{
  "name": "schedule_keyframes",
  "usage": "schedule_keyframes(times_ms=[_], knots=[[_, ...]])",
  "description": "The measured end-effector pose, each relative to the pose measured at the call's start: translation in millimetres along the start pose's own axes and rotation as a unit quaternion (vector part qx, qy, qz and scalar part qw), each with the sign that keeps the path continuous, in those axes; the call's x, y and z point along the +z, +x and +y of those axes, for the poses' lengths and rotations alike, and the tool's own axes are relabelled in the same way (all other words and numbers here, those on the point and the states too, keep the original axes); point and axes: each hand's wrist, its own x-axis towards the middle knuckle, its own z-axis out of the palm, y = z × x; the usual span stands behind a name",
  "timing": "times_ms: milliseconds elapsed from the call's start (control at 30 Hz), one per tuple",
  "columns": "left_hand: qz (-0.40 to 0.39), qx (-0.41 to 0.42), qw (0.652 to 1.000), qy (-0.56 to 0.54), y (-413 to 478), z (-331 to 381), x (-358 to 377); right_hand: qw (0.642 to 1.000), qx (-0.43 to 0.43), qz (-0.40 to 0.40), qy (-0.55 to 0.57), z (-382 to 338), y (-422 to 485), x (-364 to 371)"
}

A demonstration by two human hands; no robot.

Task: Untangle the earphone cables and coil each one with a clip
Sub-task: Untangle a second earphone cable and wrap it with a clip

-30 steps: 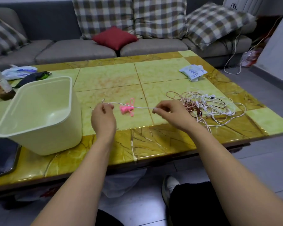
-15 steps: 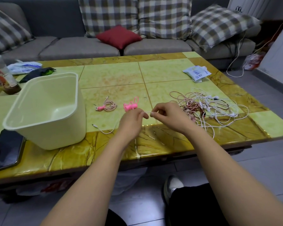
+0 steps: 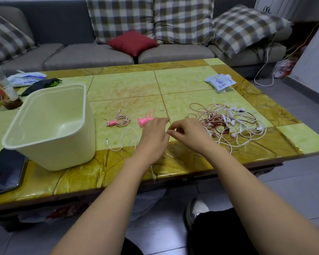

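Hands, left (image 3: pixel 153 137) and right (image 3: pixel 188 134), pinch white cable (image 3: pixel 130 128), fingertips nearly meeting.

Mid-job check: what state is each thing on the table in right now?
cream plastic bin: upright, empty.
pink-beige cable coil: wound, pink clip on.
loose white cable: uncoiled, on table.
white-and-pink earphone pile: tangled.
spare pink clips: unused.
right hand: grip pinches loose white cable.
left hand: grip unclear.

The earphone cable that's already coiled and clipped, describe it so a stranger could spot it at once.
On the yellow-green tiled table, look just right of the cream plastic bin. There lies a pinkish cable wound into a neat round coil, bound at its left end by a pink clip. The white cable nearer the table edge lies loose, and the pile further right is tangled.
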Motion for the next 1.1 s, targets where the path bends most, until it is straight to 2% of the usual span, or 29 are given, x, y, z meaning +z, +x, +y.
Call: schedule_keyframes(times_ms=[67, 100, 167, 233, 267, 367, 400, 433, 467, 533, 567, 633, 700, 733, 800, 867, 933, 1033, 1100], knots=[[-0.032, -0.027, 0.999, -0.014, -0.5, -2.8, 4.6, 0.999, 0.002, 0.035, 0.042, -2.4, 1.2, -3.8], [-0.027, -0.049, 0.998, -0.023, 0.4, -2.8, 4.5, 0.998, 0.005, 0.021, 0.055, -2.1, 1.2, -6.4], [0.028, -0.104, 0.992, -0.065, 3.0, -6.2, 1.0, 0.997, 0.023, -0.051, 0.057, 2.9, -1.2, -10.8], [0.111, -0.18, 0.969, -0.13, 5.4, -10.7, -9.5, 0.993, 0.04, -0.107, 0.023, 11.1, -4.4, -15.8], [0.148, -0.213, 0.954, -0.15, 5.3, -12.1, -15.2, 0.995, 0.038, -0.086, 0.019, 14.5, -3.9, -19.1], [0.22, -0.275, 0.922, -0.163, 3.5, -11.8, -27.1, 0.987, 0.021, 0.126, 0.097, 15.9, -0.3, -33.2], [0.236, -0.285, 0.914, -0.166, 3.1, -11.0, -29.3, 0.981, 0.015, 0.159, 0.111, 16.3, 0.2, -36.2], [0.249, -0.292, 0.908, -0.169, 3.5, -10.8, -29.8, 0.985, 0.024, 0.142, 0.097, 17.6, 0.5, -37.1], [0.255, -0.301, 0.903, -0.17, 4.1, -12.4, -28.5, 0.994, 0.044, 0.083, 0.05, 19.3, -0.1, -34.6], [0.24, -0.321, 0.902, -0.159, 4.2, -20.2, -24.6, 0.993, 0.088, -0.056, -0.06, 22.5, -4.2, -24.6], [0.219, -0.331, 0.906, -0.147, 3.7, -25.6, -22.8, 0.99, 0.095, -0.073, -0.08, 23.5, -5.1, -21.6], [0.15, -0.358, 0.917, -0.092, 2.6, -34.5, -20.7, 0.995, 0.087, -0.016, -0.038, 21.9, -3.4, -22.8], [0.085, -0.381, 0.92, 0.028, 1.6, -34.7, -19.6, 0.996, 0.071, 0.032, 0.033, 19.2, -1.0, -25.6], [0.078, -0.371, 0.922, 0.08, 1.2, -31.1, -19.4, 0.997, 0.063, 0.028, 0.04, 17.6, -0.7, -25.7], [0.123, -0.278, 0.945, 0.123, -0.4, -20.6, -18.4, 0.999, 0.044, 0.003, 0.009, 15.5, -1.9, -20.7], [0.15, -0.124, 0.977, 0.091, -0.6, -10.3, -15.7, 1.0, 0.023, -0.011, -0.001, 12.6, -2.7, -13.8], [0.098, -0.018, 0.995, 0.015, 1.1, 0.6, -10.2, 1.0, -0.005, -0.006, 0.008, 9.4, -1.4, -9.9], [-0.011, -0.022, 1.0, -0.018, 1.7, 6.6, 7.3, 0.999, -0.039, -0.003, 0.025, 6.5, -1.7, -8.0], [-0.026, -0.067, 0.997, 0.01, 2.3, 5.2, 11.8, 0.998, -0.031, -0.029, 0.053, 9.3, -3.7, -11.6]])
